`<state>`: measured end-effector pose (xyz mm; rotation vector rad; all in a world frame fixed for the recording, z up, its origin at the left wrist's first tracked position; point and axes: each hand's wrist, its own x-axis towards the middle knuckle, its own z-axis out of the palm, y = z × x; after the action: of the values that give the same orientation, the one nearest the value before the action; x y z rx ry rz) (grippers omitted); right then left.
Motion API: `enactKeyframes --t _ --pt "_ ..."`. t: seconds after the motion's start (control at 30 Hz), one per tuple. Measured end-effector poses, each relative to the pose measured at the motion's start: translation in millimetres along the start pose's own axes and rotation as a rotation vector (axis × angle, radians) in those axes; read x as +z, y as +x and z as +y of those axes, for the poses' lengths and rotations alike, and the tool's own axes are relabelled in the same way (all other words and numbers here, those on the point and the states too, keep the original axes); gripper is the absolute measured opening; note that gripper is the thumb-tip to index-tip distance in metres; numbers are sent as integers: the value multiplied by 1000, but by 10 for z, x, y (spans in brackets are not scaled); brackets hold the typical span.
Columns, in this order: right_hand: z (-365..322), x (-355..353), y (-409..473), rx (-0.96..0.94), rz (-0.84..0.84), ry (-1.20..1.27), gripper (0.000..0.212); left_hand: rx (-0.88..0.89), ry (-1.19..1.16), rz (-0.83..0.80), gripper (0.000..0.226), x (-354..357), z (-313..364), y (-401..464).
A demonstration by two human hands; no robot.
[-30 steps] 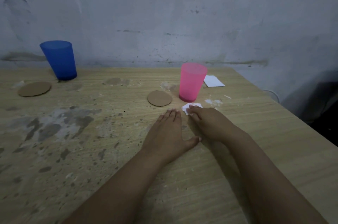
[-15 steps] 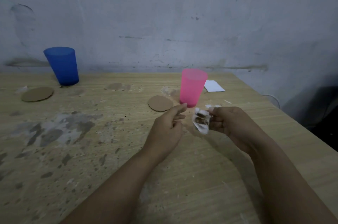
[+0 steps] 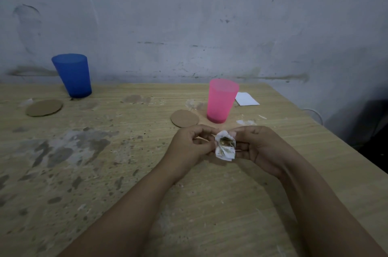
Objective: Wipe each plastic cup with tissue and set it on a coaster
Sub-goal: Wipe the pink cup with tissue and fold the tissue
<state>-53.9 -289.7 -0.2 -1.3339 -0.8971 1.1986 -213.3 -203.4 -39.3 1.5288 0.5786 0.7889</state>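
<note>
A small crumpled white tissue [image 3: 225,147] with brown stains hangs above the table, pinched from both sides by my left hand [image 3: 190,147] and my right hand [image 3: 257,147]. Just beyond my hands a pink plastic cup [image 3: 222,100] stands upright on the bare table, next to a round cardboard coaster [image 3: 184,118] on its left. At the far left a blue plastic cup [image 3: 73,75] stands upright by the wall, with a second cardboard coaster [image 3: 44,107] in front of it.
The wooden table [image 3: 105,172] is stained with grey patches on its left half. A folded white paper [image 3: 246,99] lies behind the pink cup. The table's right edge runs diagonally from there toward me, and a grey wall closes the back.
My right hand picked the tissue up off the table. My left hand rose from lying flat and now pinches the tissue's other side.
</note>
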Motion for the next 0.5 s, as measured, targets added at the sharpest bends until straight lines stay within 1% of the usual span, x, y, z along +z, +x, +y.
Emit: enactKeyframes --t 0.17,0.27,0.33,0.47,0.5 --pt "-14 36 -33 -31 -23 -55 22 10 -54 43 16 -1 27 -11" --pt "-4 61 -20 -33 -30 -32 29 11 -59 49 19 -1 35 -14" --pt "7 68 -9 -29 -20 -58 30 16 -55 44 21 -3 36 -13" --pt "6 60 -5 -53 18 -104 10 38 -36 20 15 -11 51 -17" --pt "4 59 -3 -60 32 -106 10 37 -33 16 14 -15 53 -18"
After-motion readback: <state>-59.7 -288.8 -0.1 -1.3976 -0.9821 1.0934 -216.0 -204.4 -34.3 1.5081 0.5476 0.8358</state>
